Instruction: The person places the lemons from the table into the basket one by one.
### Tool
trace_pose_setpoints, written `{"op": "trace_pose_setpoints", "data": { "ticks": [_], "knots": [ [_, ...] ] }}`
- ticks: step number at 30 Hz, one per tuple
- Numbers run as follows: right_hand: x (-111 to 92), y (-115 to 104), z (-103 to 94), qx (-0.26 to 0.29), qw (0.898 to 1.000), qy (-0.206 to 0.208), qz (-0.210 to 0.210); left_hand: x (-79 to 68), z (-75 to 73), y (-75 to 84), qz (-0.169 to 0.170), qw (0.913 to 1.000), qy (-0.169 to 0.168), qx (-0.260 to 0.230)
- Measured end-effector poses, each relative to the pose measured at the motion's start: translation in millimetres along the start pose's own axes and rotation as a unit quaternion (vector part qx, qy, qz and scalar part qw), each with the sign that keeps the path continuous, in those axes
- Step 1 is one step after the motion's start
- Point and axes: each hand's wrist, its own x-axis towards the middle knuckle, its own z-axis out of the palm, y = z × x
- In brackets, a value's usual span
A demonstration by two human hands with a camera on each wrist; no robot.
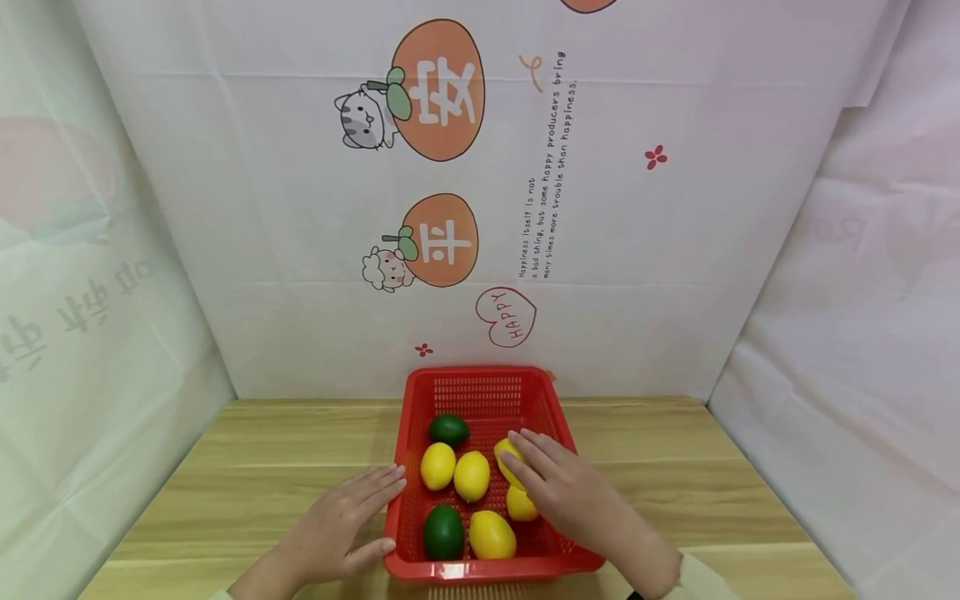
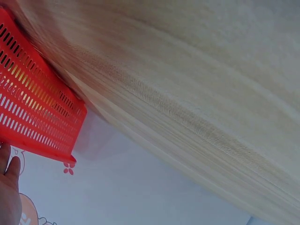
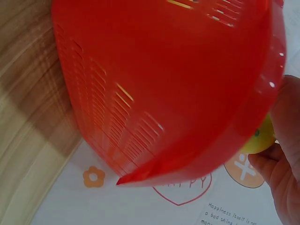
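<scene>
A red plastic basket [image 1: 491, 570] holds several yellow lemons and two dark green, avocado-shaped fruits, one at the back [image 1: 449, 430] and one at the front left [image 1: 443, 533]. My right hand [image 1: 573, 492] reaches over the basket's right rim and grips a lemon [image 1: 507, 457]; the right wrist view shows this lemon [image 3: 260, 138] between thumb and fingers. Just below it lies another lemon [image 1: 520, 505], partly hidden by the hand. My left hand [image 1: 348, 517] touches the left rim with its fingers fairly straight. In the left wrist view, only part of that hand [image 2: 9, 192] appears.
Two lemons lie side by side in the basket's middle, the left one [image 1: 438, 466] and the right one [image 1: 472, 477]. Another lemon [image 1: 492, 535] rests near the front wall. Under the basket is a wood-grain table [image 1: 300, 442], with a printed white cloth [image 1: 622, 333] hanging behind.
</scene>
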Motion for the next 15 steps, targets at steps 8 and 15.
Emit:
{"op": "trace_pose_setpoints", "data": {
  "ticks": [8, 15],
  "knots": [
    [3, -3, 11.1, 0.032, 0.999, -0.029, -0.009, -0.2, 0.0, 0.7, 0.005, 1.0000, 0.004, 0.004],
    [7, -3, 13.7, 0.058, 0.997, -0.049, -0.018, -0.2, 0.9, 0.3, 0.005, 1.0000, 0.005, 0.005]
  ]
}}
